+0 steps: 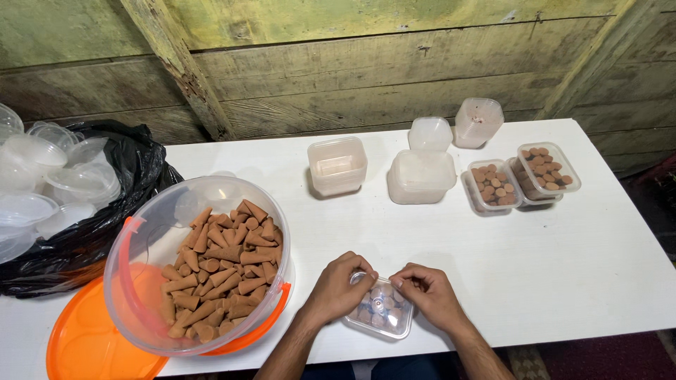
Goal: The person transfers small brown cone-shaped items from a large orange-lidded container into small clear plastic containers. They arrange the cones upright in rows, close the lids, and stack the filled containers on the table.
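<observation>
A small clear plastic box (381,315) filled with brown cones lies at the table's near edge, with a clear lid on top of it. My left hand (341,283) grips its left side, fingers curled over the lid. On the right side, my right hand (427,290) presses down with fingertips on the lid's far corner. To the left, a large clear tub (144,239) with an orange handle leans tilted and holds many brown cones (222,266).
An orange lid (83,343) lies under the tub. A black bag (138,169) with clear lids sits at far left. At the back of the white table (563,267) stand empty clear boxes (337,165), a stack (421,176), and two filled boxes (493,186), (548,169).
</observation>
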